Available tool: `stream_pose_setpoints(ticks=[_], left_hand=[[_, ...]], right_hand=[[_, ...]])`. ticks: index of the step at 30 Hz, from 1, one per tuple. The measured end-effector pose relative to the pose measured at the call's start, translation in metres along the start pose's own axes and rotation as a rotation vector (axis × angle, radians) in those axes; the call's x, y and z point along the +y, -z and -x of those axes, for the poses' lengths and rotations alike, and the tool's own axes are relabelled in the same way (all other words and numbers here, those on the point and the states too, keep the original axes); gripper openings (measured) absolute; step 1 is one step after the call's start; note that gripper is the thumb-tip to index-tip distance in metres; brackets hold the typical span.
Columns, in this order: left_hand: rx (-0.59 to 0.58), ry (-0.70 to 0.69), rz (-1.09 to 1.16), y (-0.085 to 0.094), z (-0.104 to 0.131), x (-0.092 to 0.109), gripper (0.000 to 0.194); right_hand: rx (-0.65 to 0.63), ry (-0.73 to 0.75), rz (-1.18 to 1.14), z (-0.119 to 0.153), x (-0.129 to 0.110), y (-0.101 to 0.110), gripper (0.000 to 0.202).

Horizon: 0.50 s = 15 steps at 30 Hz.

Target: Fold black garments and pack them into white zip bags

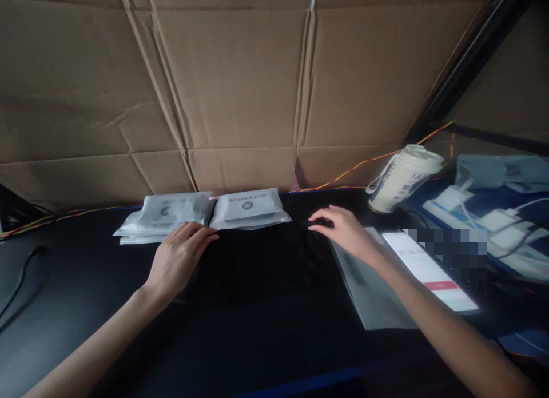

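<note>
On the table (64,266), small bags (247,208) may be jostled by the left hand (180,252), its grip unclear, fingers of the right hand (343,227) parted.

Passage: tabletop (81,283) between cable (22,275) and left forearm (98,341) | Rear block: packets (249,205), cardboard (249,83) | Right block: tumbler (398,180), phone (422,263)

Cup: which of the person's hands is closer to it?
Right. The right hand is left of the cup and nearer the camera, not touching it; the left hand is much farther left, by the pouches.
</note>
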State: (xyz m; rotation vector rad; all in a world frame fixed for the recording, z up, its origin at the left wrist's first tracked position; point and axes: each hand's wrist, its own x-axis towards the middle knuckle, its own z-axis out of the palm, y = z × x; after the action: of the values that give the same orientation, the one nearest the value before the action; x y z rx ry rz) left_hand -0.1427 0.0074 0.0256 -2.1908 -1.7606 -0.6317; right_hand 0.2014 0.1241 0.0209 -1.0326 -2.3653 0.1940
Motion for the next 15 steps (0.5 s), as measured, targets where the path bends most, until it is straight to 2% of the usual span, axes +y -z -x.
stream_pose_setpoints(ticks=[7, 11, 15], left_hand=[[0.007, 0.056, 0.046, 0.015, 0.002, 0.006, 0.036], [0.022, 0.091, 0.117, 0.033, 0.003, 0.014, 0.03], [0.027, 0.088, 0.138, 0.059, 0.012, 0.018, 0.028]], right_hand=[[0.04, 0.082, 0.075, 0.001, -0.011, 0.011, 0.016], [0.029, 0.06, -0.04, 0.007, -0.027, 0.029, 0.013], [0.039, 0.05, -0.097, 0.023, -0.046, 0.054, 0.011]])
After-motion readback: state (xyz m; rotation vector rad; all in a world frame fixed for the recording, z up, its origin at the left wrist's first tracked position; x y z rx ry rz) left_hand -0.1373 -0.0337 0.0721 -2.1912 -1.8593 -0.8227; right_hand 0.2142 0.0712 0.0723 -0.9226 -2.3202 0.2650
